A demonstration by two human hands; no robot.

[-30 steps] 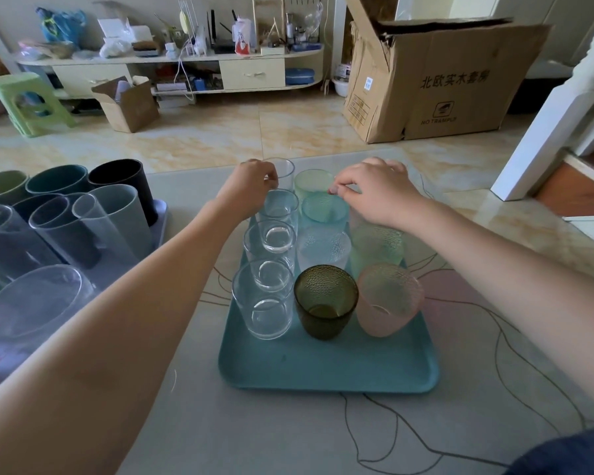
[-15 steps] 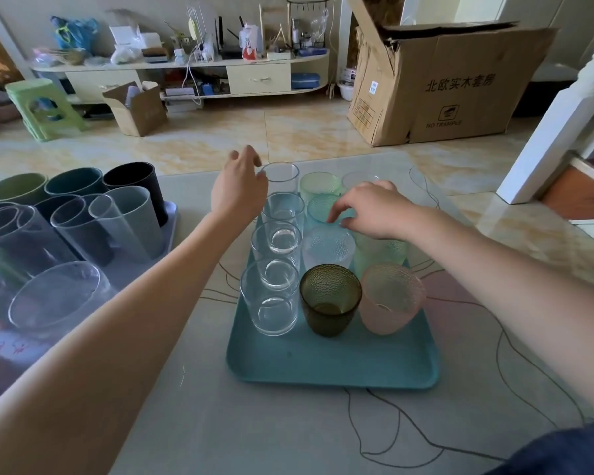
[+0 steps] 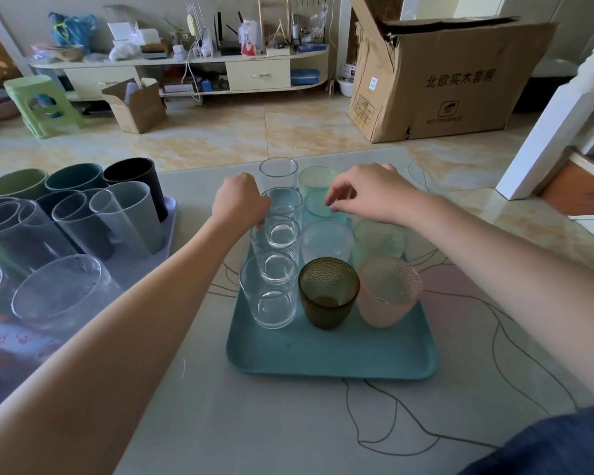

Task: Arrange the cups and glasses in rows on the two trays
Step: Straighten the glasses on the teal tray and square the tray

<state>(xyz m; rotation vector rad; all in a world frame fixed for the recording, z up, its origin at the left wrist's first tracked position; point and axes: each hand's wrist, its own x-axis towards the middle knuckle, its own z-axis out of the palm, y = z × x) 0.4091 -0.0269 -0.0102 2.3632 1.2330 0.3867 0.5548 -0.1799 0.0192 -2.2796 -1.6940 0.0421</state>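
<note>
A teal tray (image 3: 330,354) on the table holds three rows of glasses. The left row is clear glasses (image 3: 270,293). The middle row runs from a dark olive glass (image 3: 328,291) back to a teal glass (image 3: 323,202). A pink glass (image 3: 388,291) and a green one (image 3: 379,240) stand in the right row. My left hand (image 3: 240,200) is curled against the left side of the second and third clear glasses, fingertips at a rim. My right hand (image 3: 367,197) hovers over the teal glass with fingers drooping and nothing in them. A grey tray (image 3: 172,214) at left carries tall cups.
The grey tray's cups include a black one (image 3: 134,180), dark teal, olive green and several clear tumblers (image 3: 59,293), packed close. Beyond the table edge lie a tiled floor, a large cardboard box (image 3: 443,80), a green stool (image 3: 38,104) and a cluttered shelf.
My left hand dropped from the far end of the clear row and lies curled against the middle clear glasses. My right hand pulled back a little over the teal glass.
</note>
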